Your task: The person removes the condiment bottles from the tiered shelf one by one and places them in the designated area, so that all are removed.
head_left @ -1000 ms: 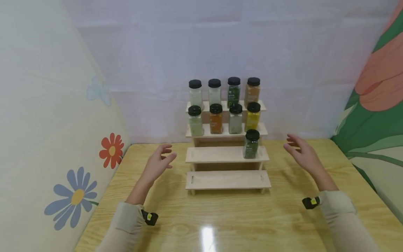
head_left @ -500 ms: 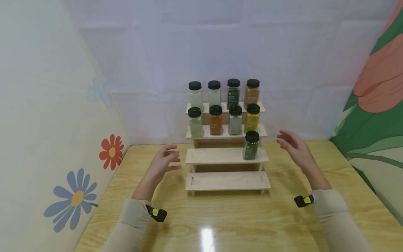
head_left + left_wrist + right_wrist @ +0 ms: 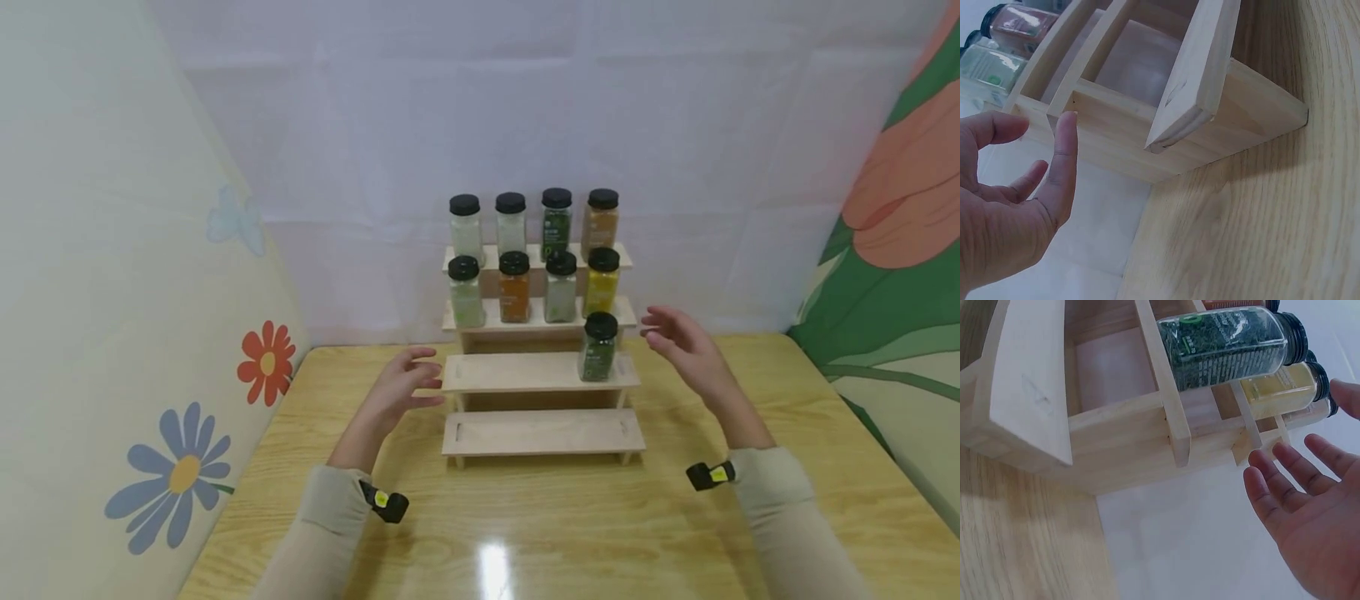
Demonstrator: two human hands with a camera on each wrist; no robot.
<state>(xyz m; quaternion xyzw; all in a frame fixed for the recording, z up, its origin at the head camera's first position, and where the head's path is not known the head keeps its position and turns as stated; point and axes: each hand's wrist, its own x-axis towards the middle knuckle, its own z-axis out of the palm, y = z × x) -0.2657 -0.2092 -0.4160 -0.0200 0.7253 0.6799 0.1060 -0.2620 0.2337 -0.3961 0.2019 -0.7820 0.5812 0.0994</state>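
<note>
A stepped wooden rack [image 3: 543,432] stands on the table with glass spice jars on its upper tiers. My left hand [image 3: 397,392] is beside the rack's left side, its fingers spread and loosely bent, holding nothing. On the other side my right hand [image 3: 690,354] hovers with relaxed fingers, nearest to a jar of dark green herbs [image 3: 598,350] at the right of the third tier down. A yellow spice jar [image 3: 602,283] ends the tier above, past an orange spice jar [image 3: 514,287]. In the right wrist view, a gap shows between my fingers and the jars.
The top tier bears several more jars, among them a brown spice jar [image 3: 602,223] at its right end. Behind the rack hangs a white cloth [image 3: 360,125]. The wooden table [image 3: 570,525] extends forward from it, with painted panels at both sides.
Both hands have moved inward toward the rack, the left one rightward and the right one leftward. The jars and rack stay where they were.
</note>
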